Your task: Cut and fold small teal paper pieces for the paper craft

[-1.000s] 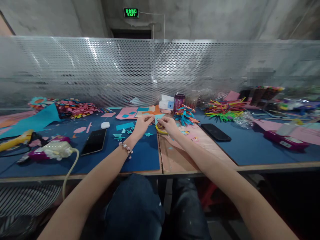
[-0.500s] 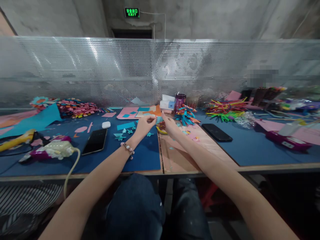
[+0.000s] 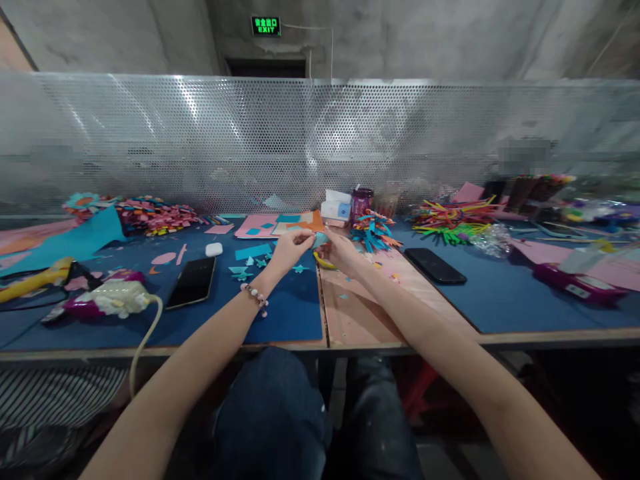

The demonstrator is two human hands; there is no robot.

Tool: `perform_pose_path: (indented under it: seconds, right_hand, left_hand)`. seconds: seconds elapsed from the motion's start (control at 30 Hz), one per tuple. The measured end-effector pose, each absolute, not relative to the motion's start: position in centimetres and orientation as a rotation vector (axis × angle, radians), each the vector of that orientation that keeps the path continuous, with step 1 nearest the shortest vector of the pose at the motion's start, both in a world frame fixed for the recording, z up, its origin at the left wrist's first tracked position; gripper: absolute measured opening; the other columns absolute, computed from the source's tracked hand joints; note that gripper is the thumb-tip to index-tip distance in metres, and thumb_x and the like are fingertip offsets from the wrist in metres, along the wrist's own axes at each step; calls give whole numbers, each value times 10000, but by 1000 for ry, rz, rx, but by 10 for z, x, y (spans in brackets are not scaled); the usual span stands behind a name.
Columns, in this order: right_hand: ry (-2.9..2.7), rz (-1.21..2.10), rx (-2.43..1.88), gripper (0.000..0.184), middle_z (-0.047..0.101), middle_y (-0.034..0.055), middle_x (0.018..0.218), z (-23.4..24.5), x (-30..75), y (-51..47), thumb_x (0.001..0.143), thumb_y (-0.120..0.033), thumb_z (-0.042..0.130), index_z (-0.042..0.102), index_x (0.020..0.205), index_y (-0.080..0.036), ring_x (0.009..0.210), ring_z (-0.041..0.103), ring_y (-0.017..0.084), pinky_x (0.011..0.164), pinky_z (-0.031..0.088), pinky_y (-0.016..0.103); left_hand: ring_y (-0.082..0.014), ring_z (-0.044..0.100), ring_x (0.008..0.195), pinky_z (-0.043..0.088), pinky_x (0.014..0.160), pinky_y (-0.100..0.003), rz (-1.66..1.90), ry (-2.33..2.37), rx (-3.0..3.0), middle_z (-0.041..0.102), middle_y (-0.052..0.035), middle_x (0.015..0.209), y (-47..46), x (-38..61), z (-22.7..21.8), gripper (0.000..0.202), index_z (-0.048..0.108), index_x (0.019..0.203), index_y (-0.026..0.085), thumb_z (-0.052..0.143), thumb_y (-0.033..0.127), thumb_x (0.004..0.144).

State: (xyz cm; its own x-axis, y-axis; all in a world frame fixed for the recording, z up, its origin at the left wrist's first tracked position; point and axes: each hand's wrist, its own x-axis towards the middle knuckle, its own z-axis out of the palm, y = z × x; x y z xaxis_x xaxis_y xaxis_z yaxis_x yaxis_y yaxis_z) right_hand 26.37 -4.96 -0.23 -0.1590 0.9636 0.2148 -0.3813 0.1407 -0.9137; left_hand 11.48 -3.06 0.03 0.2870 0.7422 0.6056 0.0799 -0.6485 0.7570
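Note:
In the head view, a small piece of light blue paper (image 3: 321, 238) is pinched between my two hands above the middle of the table. My left hand (image 3: 294, 248), with a beaded bracelet at the wrist, has its fingers closed on the paper's left side. My right hand (image 3: 342, 251) grips its right side, thumb up. Just below the right hand shows a curved yellow object (image 3: 326, 263), partly hidden, its kind unclear. Small blue paper cutouts (image 3: 241, 273) and a flat blue paper strip (image 3: 253, 251) lie left of my hands.
Paper sheets (image 3: 250, 225), a tissue box (image 3: 335, 208), a purple cup (image 3: 361, 203) and a blue-orange paper bundle (image 3: 373, 233) stand behind. Phones lie left (image 3: 191, 283) and right (image 3: 434, 265). A corded glue-smeared tool (image 3: 107, 297) sits at left. A perforated metal screen (image 3: 200, 147) closes the back.
The right fingers have curled a little more around the paper, and the thumb has lowered slightly. Both hands stay in nearly the same place; the view has shifted very slightly.

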Motion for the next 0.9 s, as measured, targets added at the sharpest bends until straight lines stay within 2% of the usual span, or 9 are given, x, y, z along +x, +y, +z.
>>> perform_pose_path:
  seconds: [0.13, 0.23, 0.33, 0.4, 0.53, 0.7, 0.9]
  right_hand:
    - [-1181, 1385, -691, 285, 638, 20, 756, -3, 266, -50, 758, -446, 608, 605, 858, -179, 598, 572, 100, 501, 418, 210]
    - [-1231, 1413, -653, 244, 645, 21, 822, -5, 269, -51, 724, -364, 649, 609, 887, -187, 648, 583, 107, 527, 436, 212]
    - [-1274, 1400, -627, 254, 649, 26, 872, -8, 272, -48, 668, -264, 683, 611, 897, -184, 722, 599, 125, 557, 461, 217]
    - [-1287, 1356, -645, 248, 654, 28, 878, -11, 274, -44, 658, -245, 684, 612, 886, -179, 749, 605, 127, 591, 483, 224]
    - [-1328, 1259, -716, 255, 661, 24, 875, -17, 279, -37, 675, -290, 685, 623, 895, -177, 736, 607, 108, 651, 504, 228]
    - [-1435, 1154, -838, 307, 655, 24, 839, -17, 283, -37, 658, -373, 695, 645, 873, -159, 696, 592, 99, 640, 493, 210]
    - [-1523, 980, -956, 351, 623, 0, 699, -12, 284, -44, 626, -430, 706, 664, 817, -138, 616, 551, 101, 611, 480, 224]
  left_hand:
    - [-162, 604, 752, 471, 721, -290, 1396, 751, 1987, 674, -75, 859, -28, 115, 0, 213, 672, 827, 154, 596, 330, 735]
    - [-161, 600, 753, 468, 712, -287, 1418, 759, 1988, 664, -64, 838, -26, 113, -2, 205, 658, 815, 158, 591, 335, 738]
    - [-154, 591, 739, 458, 650, -264, 1423, 765, 1972, 648, -55, 822, -25, 112, -2, 209, 637, 834, 162, 579, 344, 749]
    - [-140, 570, 663, 436, 575, -246, 1412, 775, 1957, 622, -40, 751, -24, 111, -2, 203, 616, 822, 166, 572, 353, 757]
    - [-118, 512, 527, 399, 486, -240, 1392, 787, 1921, 556, -13, 635, -21, 111, -4, 198, 576, 792, 172, 570, 368, 761]
    - [-118, 538, 543, 424, 490, -240, 1323, 754, 1910, 609, -36, 713, -16, 112, -8, 229, 575, 833, 160, 609, 364, 735]
    - [-104, 549, 543, 442, 524, -235, 1263, 774, 1966, 639, -49, 764, -15, 110, -8, 242, 597, 841, 132, 611, 353, 742]
